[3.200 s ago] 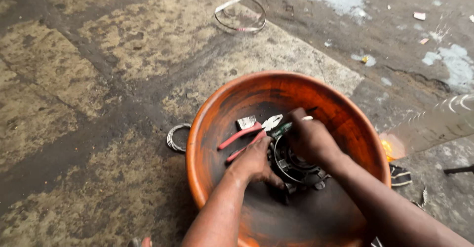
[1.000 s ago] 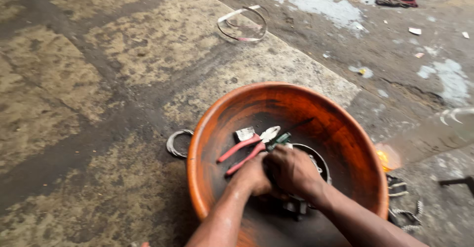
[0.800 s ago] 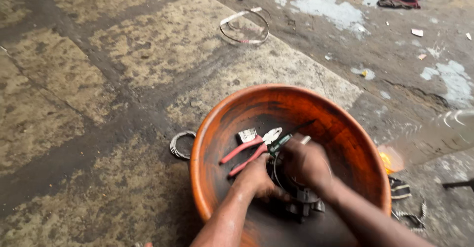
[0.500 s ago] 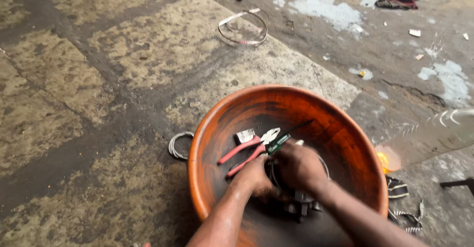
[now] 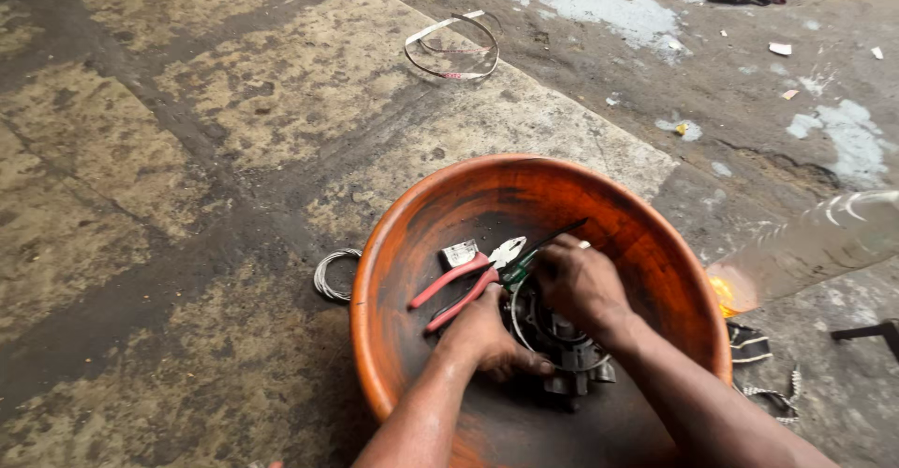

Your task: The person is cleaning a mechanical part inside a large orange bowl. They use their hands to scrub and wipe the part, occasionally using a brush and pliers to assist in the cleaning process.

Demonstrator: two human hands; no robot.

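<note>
Head view: orange basin (image 5: 412, 243) on stained, littered concrete floor (image 5: 187, 150).

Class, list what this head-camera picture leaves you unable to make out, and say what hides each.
- Head view: metal part in the orange basin, mostly covered by left hand and right hand.
- Tool in the right hand: only the dark tip shows.
- Basin's near rim: cut off by the bottom edge.

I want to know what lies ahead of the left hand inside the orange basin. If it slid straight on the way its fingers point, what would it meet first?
The left hand points right, so probably the dark round metal part its fingertips already touch.
</note>
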